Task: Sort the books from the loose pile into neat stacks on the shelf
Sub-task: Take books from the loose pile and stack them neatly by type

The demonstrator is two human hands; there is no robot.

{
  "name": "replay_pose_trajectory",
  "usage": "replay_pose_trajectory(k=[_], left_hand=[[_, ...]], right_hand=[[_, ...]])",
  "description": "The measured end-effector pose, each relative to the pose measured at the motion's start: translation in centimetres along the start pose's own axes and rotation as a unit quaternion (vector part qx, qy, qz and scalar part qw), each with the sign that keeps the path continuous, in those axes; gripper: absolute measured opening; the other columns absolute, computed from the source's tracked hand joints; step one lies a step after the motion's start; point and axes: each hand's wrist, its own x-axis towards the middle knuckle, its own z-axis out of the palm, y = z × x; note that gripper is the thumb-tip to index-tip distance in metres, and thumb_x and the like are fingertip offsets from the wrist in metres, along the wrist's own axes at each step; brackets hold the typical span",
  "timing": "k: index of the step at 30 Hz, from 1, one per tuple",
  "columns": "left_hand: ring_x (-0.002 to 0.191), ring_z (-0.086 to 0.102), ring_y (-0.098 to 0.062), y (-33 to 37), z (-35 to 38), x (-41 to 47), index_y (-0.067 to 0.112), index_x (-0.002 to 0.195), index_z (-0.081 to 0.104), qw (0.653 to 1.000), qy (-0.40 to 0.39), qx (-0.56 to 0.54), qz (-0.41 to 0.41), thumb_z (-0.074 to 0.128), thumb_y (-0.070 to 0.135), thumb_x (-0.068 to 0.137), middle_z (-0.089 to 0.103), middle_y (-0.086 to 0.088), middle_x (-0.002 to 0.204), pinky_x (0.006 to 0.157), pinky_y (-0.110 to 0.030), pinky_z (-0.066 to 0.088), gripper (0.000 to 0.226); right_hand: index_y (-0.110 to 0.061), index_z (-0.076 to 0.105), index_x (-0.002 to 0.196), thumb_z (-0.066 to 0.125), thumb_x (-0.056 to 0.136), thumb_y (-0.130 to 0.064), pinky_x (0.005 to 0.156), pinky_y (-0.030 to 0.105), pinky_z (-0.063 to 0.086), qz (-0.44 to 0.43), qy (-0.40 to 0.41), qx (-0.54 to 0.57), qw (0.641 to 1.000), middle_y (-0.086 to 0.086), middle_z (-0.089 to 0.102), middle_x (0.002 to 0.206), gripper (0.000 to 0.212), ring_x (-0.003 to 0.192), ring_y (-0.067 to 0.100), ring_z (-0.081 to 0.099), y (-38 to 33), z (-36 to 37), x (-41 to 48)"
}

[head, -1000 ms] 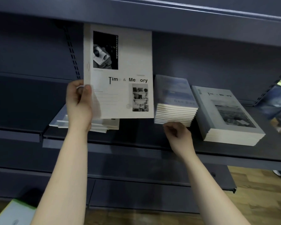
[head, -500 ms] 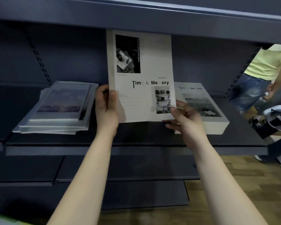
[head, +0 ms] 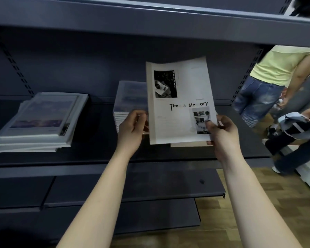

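Observation:
A white book titled "Time & Memory" (head: 181, 104) stands upright in front of the shelf (head: 97, 156). My right hand (head: 222, 135) pinches its lower right corner, thumb on the cover. My left hand (head: 132, 129) has its fingers curled at the book's lower left edge. The loose pile of pale books (head: 38, 122) lies askew on the shelf's left part. A neat stack with bluish covers (head: 129, 99) sits just behind my left hand. Another stack (head: 188, 145) is mostly hidden behind the held book; only its bottom edge shows.
A dark shelf board (head: 150, 17) runs overhead, and lower shelf boards (head: 132, 187) jut out below. A person in a yellow top and jeans (head: 268, 81) stands at the right, holding a bundle of cloth. Wooden floor shows at the lower right.
The white book has moved right, from the loose pile to in front of the right-hand stack. My right hand took hold of its lower corner, and my left thumb slid off the cover.

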Motion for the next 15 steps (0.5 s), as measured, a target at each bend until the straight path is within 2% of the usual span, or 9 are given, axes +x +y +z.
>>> replay_pose_trajectory(k=[3,6,10,12,15], left_hand=[[0.08,0.061,-0.005,-1.6,0.8,-0.4,0.024,0.093,0.061,0.996,-0.03,0.088,0.011,0.05,0.023,0.097,0.065,0.011,0.085,0.071,-0.021,0.046,0.012],[0.087,0.06,-0.011,-2.9,1.6,-0.8,0.018,0.098,0.065,0.985,-0.061,0.158,0.023,0.052,0.02,0.096,0.066,0.004,0.094,0.078,-0.026,0.049,0.013],[0.093,0.056,-0.015,-4.3,2.5,-0.8,0.018,0.1,0.065,0.964,-0.084,0.245,0.061,0.053,0.018,0.093,0.064,0.002,0.099,0.082,-0.035,0.048,0.014],[0.095,0.054,-0.017,-4.9,2.7,-0.7,0.02,0.1,0.064,0.954,-0.09,0.275,0.073,0.053,0.02,0.092,0.063,0.003,0.1,0.083,-0.039,0.047,0.014],[0.097,0.052,-0.018,-5.5,2.9,-1.0,0.02,0.1,0.063,0.946,-0.09,0.304,0.07,0.054,0.019,0.091,0.061,0.002,0.102,0.085,-0.041,0.046,0.013]], right_hand=[[-0.013,0.058,0.094,0.057,0.09,-0.01,0.042,0.022,0.037,0.006,0.013,-0.016,1.0,0.009,0.066,0.087,0.006,0.071,0.021,0.057,0.7,-1.5,1.2],[-0.008,0.06,0.099,0.057,0.09,-0.01,0.043,0.022,0.036,0.014,0.026,-0.024,0.999,0.007,0.066,0.082,0.01,0.066,0.02,0.057,1.5,-2.9,2.1],[-0.007,0.061,0.085,0.059,0.085,-0.012,0.049,0.027,0.039,0.01,0.042,-0.085,0.995,0.008,0.062,0.072,0.005,0.061,0.021,0.053,2.4,-4.1,2.8],[-0.002,0.061,0.084,0.061,0.082,-0.019,0.055,0.035,0.043,0.006,0.051,-0.133,0.99,0.016,0.065,0.074,0.018,0.061,0.026,0.055,3.2,-4.4,3.2],[-0.011,0.066,0.087,0.061,0.074,-0.043,0.068,0.045,0.052,0.003,0.063,-0.198,0.978,0.012,0.07,0.079,0.034,0.074,0.035,0.064,4.2,-4.6,3.2]])
